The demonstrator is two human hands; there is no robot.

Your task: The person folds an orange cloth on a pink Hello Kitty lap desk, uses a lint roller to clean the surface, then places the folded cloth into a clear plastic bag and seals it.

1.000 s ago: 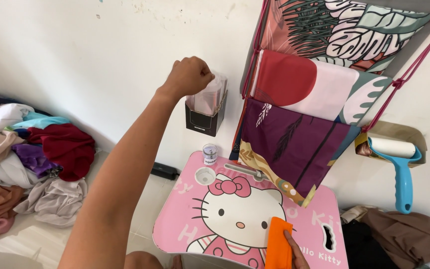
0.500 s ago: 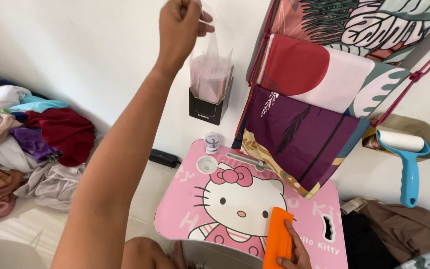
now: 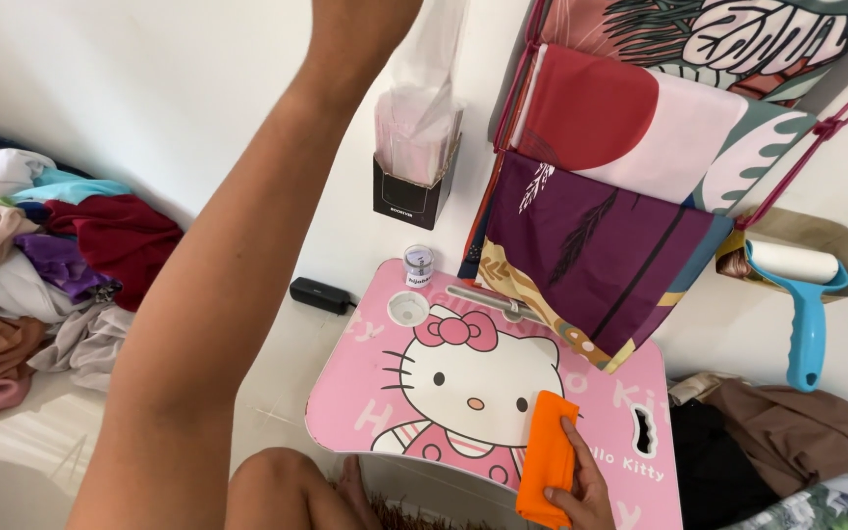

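Left hand (image 3: 360, 20), grip cut off by the frame, lifts a thin limp bag (image 3: 431, 93) above the table (image 3: 365, 393); right hand (image 3: 581, 486) pinches soft orange cloth (image 3: 545, 453) there.

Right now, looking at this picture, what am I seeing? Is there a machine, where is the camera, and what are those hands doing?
There is no machine here: a person works with two bare hands, and one camera worn on the head looks down at them. The left hand is raised high, partly out of the picture, in a closed grip on a thin clear plastic bag above a black wall holder of such bags. The right hand rests low on a folded orange cloth, which lies at the near edge of a small pink lap table with a cartoon cat. On the table's far side stands a small clear jar. Patterned fabrics hang on a rack at the wall, a blue lint roller sits to the right, and a pile of clothes lies on the floor at the left.
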